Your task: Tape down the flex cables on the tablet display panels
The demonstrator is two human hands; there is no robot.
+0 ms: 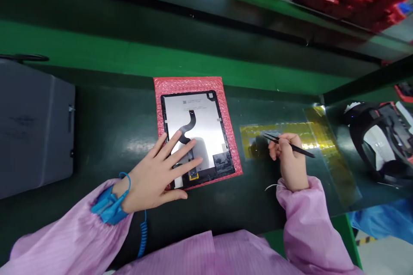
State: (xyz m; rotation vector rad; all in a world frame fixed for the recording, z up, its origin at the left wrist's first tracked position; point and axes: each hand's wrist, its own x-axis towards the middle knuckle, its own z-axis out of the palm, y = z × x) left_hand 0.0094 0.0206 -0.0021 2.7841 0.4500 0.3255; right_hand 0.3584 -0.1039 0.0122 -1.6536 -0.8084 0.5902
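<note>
The display panel (209,118) lies back side up near the middle of the frame, on a pink bubble-wrap sheet (187,83) that shows along its edges. It looks thin, fairly light and stiff, probably brittle if flexed, and its shiny silver back is likely slippery and easily marked. The black ribbon cable (192,121) curving down it seems soft and easy to crease, so the dark frame along the long sides would be the safer hold. The person's left hand (163,174) is spread flat over the panel's lower left, fingers apart and not gripping, across part of the cable. Well apart from it, right of centre, the right hand (290,159) pinches black tweezers (302,151), their tips over yellow tape strips (335,154); whether the tips hold anything is too small to tell. A blue wrist strap (109,206) circles the left wrist at lower left.
</note>
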